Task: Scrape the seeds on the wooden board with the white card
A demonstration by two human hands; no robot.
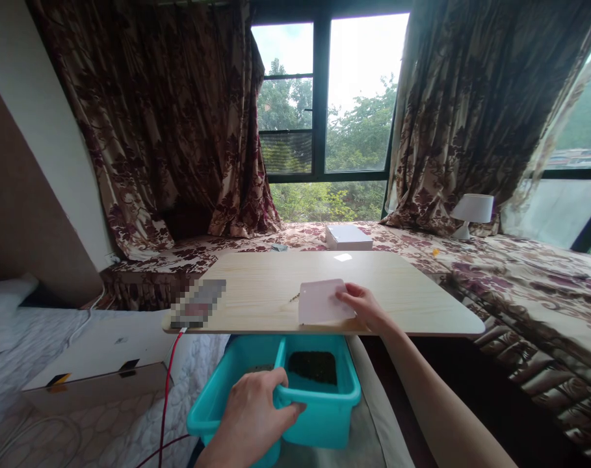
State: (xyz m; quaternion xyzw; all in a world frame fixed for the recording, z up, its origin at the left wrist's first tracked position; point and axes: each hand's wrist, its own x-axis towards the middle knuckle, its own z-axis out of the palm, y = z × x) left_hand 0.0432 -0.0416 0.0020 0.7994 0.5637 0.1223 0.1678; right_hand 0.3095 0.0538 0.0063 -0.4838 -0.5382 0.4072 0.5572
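Note:
My right hand (366, 307) pinches the right edge of a thin, pale plastic scraper (319, 301) with rounded corners. The scraper is low over the front part of a light wooden tabletop (407, 299). A few small dark bits (295, 297) lie by its left edge. Below the table's front edge is a turquoise two-compartment bin (319, 416), and my left hand (259, 406) grips its near rim at the divider. Dark, grainy material (313, 367) covers part of the right compartment's floor. My left hand hides much of the left compartment.
A blurred-out phone-like device (200, 303) with a red cable (167, 383) lies at the table's left end. Beyond the table are a white box (348, 237) and a small lamp (473, 209) on the window ledge. A larger white box (105, 354) rests on the bed.

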